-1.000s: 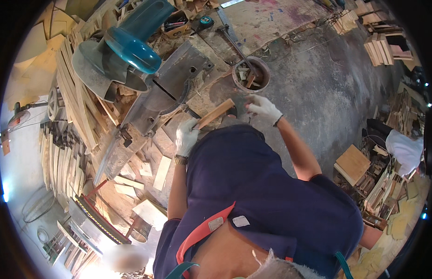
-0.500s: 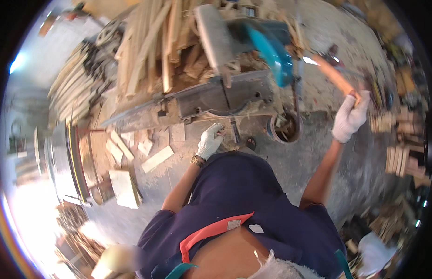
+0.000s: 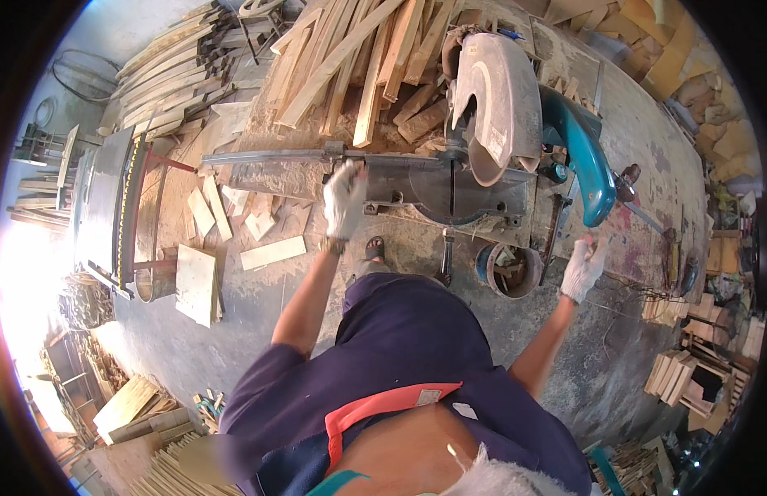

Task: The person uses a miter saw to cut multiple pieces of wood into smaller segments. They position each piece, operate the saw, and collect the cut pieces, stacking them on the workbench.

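Observation:
A teal mitre saw (image 3: pixel 597 194) with a dusty grey blade guard (image 3: pixel 501 99) stands on the workbench, its head raised above the metal base (image 3: pixel 433 186). My left hand (image 3: pixel 345 202), in a white glove with bare fingertips, is over the left end of that base, close to the long fence (image 3: pixel 268 157). Blur hides how its fingers are bent, and whether it touches the metal cannot be made out. Below the saw's teal handle, and apart from it, is my right hand (image 3: pixel 583 271), gloved alike. Its fingers point up, loosely apart, with nothing visible in them.
Long wooden strips (image 3: pixel 342 66) lie piled behind the fence. A bucket (image 3: pixel 528 281) of offcuts stands on the floor before the bench. Loose board pieces (image 3: pixel 274 253) are scattered at left, near a machine table (image 3: pixel 102 211). Stacked wood (image 3: pixel 673 372) is at right.
My right hand has come inward and down, and the orange-brown stick it held is no longer in it. My left hand has risen to the saw base. The view has shifted.

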The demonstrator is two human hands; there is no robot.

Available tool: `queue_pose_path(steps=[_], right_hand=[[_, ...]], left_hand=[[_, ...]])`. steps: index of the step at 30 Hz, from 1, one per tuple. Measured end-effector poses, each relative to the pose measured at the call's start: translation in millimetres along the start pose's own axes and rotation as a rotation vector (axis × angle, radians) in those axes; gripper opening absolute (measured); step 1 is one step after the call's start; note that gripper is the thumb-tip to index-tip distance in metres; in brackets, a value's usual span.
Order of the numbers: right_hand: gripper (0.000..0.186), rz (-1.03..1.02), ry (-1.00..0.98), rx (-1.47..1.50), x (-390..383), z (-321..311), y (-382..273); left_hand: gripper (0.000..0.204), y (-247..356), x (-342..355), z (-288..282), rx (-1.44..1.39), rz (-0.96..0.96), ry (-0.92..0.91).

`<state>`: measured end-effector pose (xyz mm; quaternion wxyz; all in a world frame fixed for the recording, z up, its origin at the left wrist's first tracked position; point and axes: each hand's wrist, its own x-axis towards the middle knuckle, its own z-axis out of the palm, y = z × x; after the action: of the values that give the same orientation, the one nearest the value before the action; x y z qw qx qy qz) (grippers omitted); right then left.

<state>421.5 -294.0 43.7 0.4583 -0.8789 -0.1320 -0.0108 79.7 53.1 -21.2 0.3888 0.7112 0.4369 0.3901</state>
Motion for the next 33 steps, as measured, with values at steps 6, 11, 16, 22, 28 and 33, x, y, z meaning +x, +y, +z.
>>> queue_pose_path(steps=[6, 11, 16, 22, 28, 33], right_hand=[[0.050, 0.045, 0.047, 0.069, -51.9, -12.1, 1.5], [0.040, 0.130, 0.111, 0.037, -84.4, -19.2, 9.4], [0.037, 0.087, 0.024, -0.038, -114.4, -25.2, 39.6], [0.035, 0.358, -0.050, -0.035, -131.8, -18.5, 74.7], [0.038, 0.147, -0.247, -0.047, -89.2, -8.3, 37.6], [0.043, 0.084, -0.346, -0.094, -69.1, -0.9, 28.5]], left_hand=[[0.038, 5.5, 172.2, 41.4, 0.214, 0.070, -0.133], [0.045, -1.6, 241.9, 83.5, 0.321, -0.236, -0.465], [0.041, -13.0, 233.1, 76.8, 0.088, -0.291, -0.574], [0.037, -12.5, 135.9, 30.4, -1.013, -0.724, -0.806], [0.040, 23.3, 99.5, 26.7, -0.844, -0.426, -0.756], [0.056, 35.7, 81.0, -7.1, -0.779, -0.212, -0.766]])
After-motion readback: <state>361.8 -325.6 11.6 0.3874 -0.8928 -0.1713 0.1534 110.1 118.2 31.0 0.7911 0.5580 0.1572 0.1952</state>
